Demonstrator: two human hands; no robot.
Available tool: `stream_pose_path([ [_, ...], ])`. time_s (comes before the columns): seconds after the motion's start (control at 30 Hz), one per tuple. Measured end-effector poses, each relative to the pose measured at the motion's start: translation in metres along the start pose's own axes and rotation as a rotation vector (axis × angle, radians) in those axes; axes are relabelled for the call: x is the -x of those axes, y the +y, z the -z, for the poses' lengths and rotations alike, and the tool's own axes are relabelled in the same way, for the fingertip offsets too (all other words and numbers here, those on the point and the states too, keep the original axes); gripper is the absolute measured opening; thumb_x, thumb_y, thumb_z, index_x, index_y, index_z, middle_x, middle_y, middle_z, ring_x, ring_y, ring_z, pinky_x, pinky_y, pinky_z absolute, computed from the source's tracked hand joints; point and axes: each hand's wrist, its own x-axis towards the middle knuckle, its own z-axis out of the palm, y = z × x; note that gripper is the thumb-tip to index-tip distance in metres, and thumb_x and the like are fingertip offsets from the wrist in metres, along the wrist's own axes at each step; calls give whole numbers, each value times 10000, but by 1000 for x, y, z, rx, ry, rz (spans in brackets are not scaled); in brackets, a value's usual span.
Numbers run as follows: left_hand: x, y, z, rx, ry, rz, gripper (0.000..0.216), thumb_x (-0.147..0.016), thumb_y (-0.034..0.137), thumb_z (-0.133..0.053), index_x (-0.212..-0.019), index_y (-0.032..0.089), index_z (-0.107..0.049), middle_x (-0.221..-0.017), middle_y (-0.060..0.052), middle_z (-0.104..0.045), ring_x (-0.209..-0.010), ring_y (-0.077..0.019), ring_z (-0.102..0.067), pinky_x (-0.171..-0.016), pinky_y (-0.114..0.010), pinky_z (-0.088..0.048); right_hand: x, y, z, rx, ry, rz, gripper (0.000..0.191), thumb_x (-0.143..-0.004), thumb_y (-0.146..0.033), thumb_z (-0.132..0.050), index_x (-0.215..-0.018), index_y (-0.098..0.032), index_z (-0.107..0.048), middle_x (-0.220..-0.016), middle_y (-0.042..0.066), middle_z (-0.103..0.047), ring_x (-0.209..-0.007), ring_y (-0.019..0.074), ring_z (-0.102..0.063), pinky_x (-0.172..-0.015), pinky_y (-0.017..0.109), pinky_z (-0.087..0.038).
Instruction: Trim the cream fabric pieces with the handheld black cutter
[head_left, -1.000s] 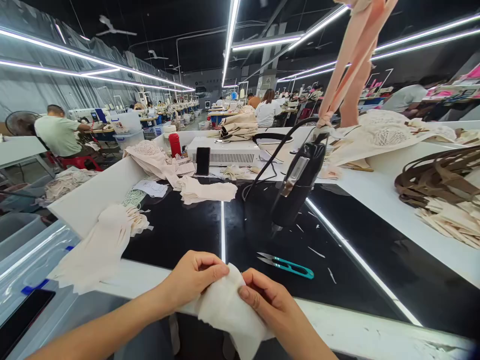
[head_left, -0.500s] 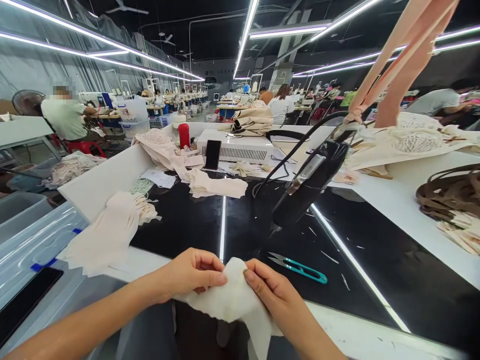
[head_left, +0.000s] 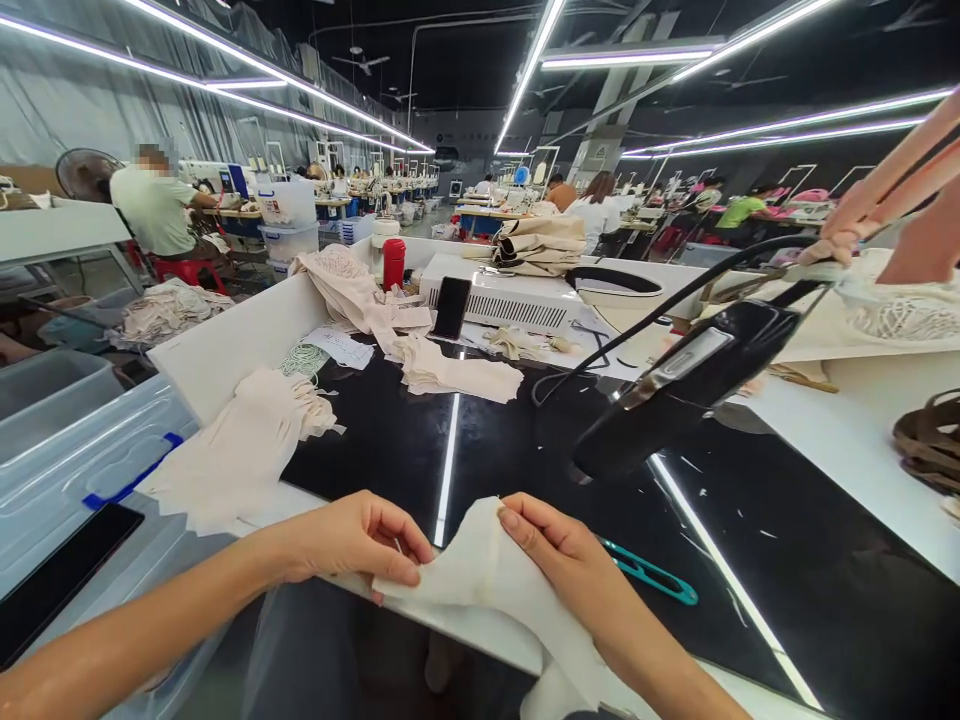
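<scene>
Fabric piece [head_left: 480,570] finger-pinched: left hand [head_left: 356,545] at left end, right hand [head_left: 566,555] at top corner, apparently keeping it spread. Snips [head_left: 628,564] nearby, presumably for access.

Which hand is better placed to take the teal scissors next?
Likely the right hand: the scissors lie near it, partly hidden by it, while the left hand is across the cloth. Both hold the cloth, so the right may need to let go.
</scene>
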Motion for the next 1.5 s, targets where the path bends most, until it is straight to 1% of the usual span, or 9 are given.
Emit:
stream_pose_path([
  [0.2,-5,-5,9,-53,16,-104,422,-729,400,-862,-1077,173,-787,-896,-25,-715,-751,-127,-631,-721,-243,-509,-10,-12,-6,-89,-140,4,490,-840,-688,-689,-809,-200,-664,-727,-21,-576,-669,124,-467,-583,219,-394],
  [0.3,-12,7,4,-77,25,-217,455,-770,447,-833,-1126,172,-762,-968,-44,-714,-765,-122,-614,-653,-208,-450,-17,-20,-9,-69,-211,42,519,-817,-710,-703,-809,-191,-705,-733,-13,-598,-667,119,-464,-594,220,-384],
  [0.5,-23,33,-2,176,85,-201,443,-639,427,-930,-877,149,-680,-633,67,-522,-527,-47,-369,-458,-181,-235,-37,-22,-6,34,-272,128,571,-760,-735,-741,-823,-167,-710,-724,-10,-580,-675,121,-449,-626,236,-355],
  [0.7,-39,34,22,162,172,-168,493,-543,415,-942,-820,168,-618,-630,74,-522,-487,-36,-352,-402,-183,-135,-64,-21,17,173,-397,88,611,-636,-727,-827,-825,-165,-679,-661,-45,-509,-601,90,-390,-541,215,-267],
  [0.93,-69,84,76,-133,401,-399,496,-583,510,-889,-811,167,-612,-655,-1,-638,-544,-106,-551,-441,-177,-308,-107,-39,59,471,9,273,443,-758,-606,-713,-704,-168,-758,-652,22,-662,-614,176,-578,-580,265,-433],
  [1.03,-92,118,96,-235,498,-566,407,-687,483,-845,-849,177,-630,-809,-28,-701,-746,-159,-665,-623,-231,-489,-137,-47,72,521,275,419,414,-873,-542,-571,-936,-209,-809,-910,73,-775,-860,272,-686,-769,339,-527],
  [1.2,-131,143,115,-457,626,-746,147,-826,325,-710,-866,187,-675,-919,-24,-722,-921,-196,-681,-836,-284,-520,-183,-46,81,698,643,590,461,-996,-356,-376,-1256,-222,-732,-1275,126,-707,-1199,322,-604,-1029,457,-469],
  [1.37,-152,115,128,-705,656,-737,77,-786,159,-634,-783,184,-707,-856,-15,-733,-879,-208,-681,-851,-293,-511,-199,-18,80,991,614,598,420,-921,-111,-476,-1149,-276,-787,-1182,95,-754,-1090,299,-644,-944,417,-499],
  [1.5,-152,95,137,-859,622,-713,194,-790,111,-603,-862,200,-760,-969,-26,-775,-961,-221,-701,-924,-308,-506,-200,2,76,1158,538,562,569,-835,39,-449,-1168,-285,-778,-1208,66,-766,-1070,268,-669,-856,346,-520],
])
